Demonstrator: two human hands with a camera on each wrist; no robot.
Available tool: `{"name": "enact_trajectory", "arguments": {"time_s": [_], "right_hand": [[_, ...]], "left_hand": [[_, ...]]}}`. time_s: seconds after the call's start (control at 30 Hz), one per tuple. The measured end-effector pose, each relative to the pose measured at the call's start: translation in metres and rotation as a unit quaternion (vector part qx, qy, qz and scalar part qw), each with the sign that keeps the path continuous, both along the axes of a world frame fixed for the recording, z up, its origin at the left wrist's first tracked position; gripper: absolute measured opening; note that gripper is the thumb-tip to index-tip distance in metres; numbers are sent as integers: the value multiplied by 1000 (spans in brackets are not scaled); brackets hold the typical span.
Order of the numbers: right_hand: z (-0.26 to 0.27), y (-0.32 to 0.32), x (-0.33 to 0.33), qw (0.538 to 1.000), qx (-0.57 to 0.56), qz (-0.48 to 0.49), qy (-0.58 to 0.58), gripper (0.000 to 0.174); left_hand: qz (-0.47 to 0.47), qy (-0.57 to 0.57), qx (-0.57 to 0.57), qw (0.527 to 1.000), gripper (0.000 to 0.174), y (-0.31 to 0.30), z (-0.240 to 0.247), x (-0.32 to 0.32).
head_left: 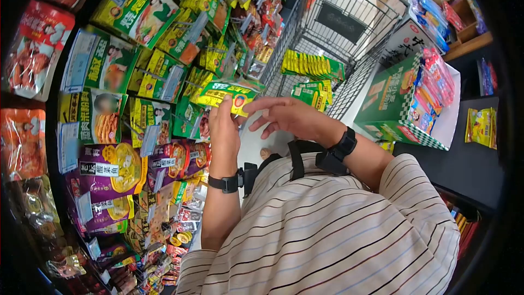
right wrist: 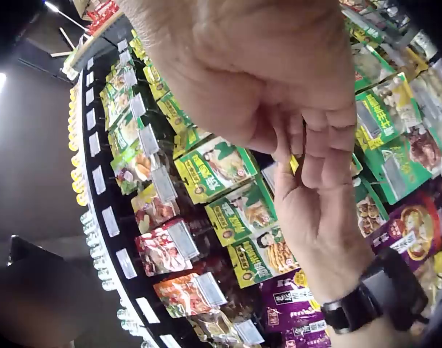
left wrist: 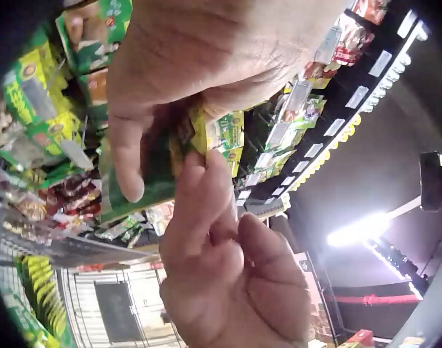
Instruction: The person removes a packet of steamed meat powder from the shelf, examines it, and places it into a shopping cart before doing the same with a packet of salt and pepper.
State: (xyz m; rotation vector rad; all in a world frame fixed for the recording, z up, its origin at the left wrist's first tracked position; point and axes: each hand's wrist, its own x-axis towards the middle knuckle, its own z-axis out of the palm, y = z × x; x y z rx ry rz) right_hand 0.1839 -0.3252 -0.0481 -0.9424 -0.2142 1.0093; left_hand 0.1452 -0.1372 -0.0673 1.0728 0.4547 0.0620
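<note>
Packet (head_left: 225, 94), yellow and green, is held up at chest height between both hands, at about 11 o'clock from the person's chest in the head view. It sits just in front of the hanging goods rack (head_left: 164, 71).

Left hand (head_left: 224, 131) stands upright, fingers nearly straight and pointing to 12 o'clock, fingertips pinching the packet's lower edge. There is a black strap on that wrist. Right hand (head_left: 286, 117) comes in from 3 o'clock, thumb and forefinger nipping the packet's right end, the other fingers spread loose. The two hands' fingertips meet at the packet; the right wrist view shows them touching.

In the left wrist view the packet (left wrist: 215, 138) shows partly, behind the fingers of both hands.

Wire cart (head_left: 376, 38) stands at 1 o'clock, beyond the hands. A row of like yellow-green packs (head_left: 311, 65) lies inside it, with more below them. Green checkered box (head_left: 393, 98) sits at 3 o'clock of the cart. Purple bags (head_left: 109, 166) hang on the rack at 9 o'clock of the left forearm.
</note>
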Motion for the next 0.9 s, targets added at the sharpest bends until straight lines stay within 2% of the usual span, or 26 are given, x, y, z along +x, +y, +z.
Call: {"name": "enact_trajectory", "arguments": {"time_s": [0.07, 0.13, 0.17, 0.2, 0.27, 0.3, 0.33, 0.4, 0.5, 0.53, 0.63, 0.67, 0.77, 0.9], "right_hand": [[6, 6, -3, 999, -15, 44, -12, 33], [12, -1, 5, 990, -59, 99, -85, 31], [17, -5, 12, 981, -81, 129, -123, 30], [24, -8, 21, 979, -94, 111, -142, 29], [31, -10, 41, 960, -106, 15, -259, 31], [35, -10, 49, 942, -111, -35, -315, 32], [39, -7, 54, 903, -124, -71, -406, 33], [46, 4, 58, 795, -143, -142, -572, 35], [52, 14, 61, 862, -125, 57, -488, 35], [56, 17, 59, 890, -120, 89, -430, 30], [45, 20, 65, 934, -109, 109, -322, 24], [45, 19, 60, 948, -103, 59, -295, 18], [35, 19, 64, 960, -97, 0, -263, 15], [30, 27, 64, 973, -40, -71, -214, 15]], "left_hand": [[18, 7, 51, 999, 30, 14, 4, -4], [27, 9, 93, 995, 30, 18, 27, -11], [0, 12, 114, 993, 29, 28, 32, -14], [-33, 16, 144, 989, 29, 41, 39, -16], [-76, 14, 182, 980, 28, 51, 59, -23], [-95, 16, 197, 976, 27, 55, 65, -26], [-115, 17, 212, 970, 26, 60, 71, -29], [-133, 12, 205, 970, 25, 57, 89, -36], [-141, -6, 192, 971, 25, 55, 99, -39], [-163, -3, 220, 962, 28, 64, 93, -39], [-61, -56, 190, 978, 33, 63, 97, -36], [-28, -76, 196, 977, 40, 68, 94, -37], [-1, -121, 102, 987, 45, 79, 86, -43], [-29, -51, 185, 981, 51, 59, 67, -51]]}}
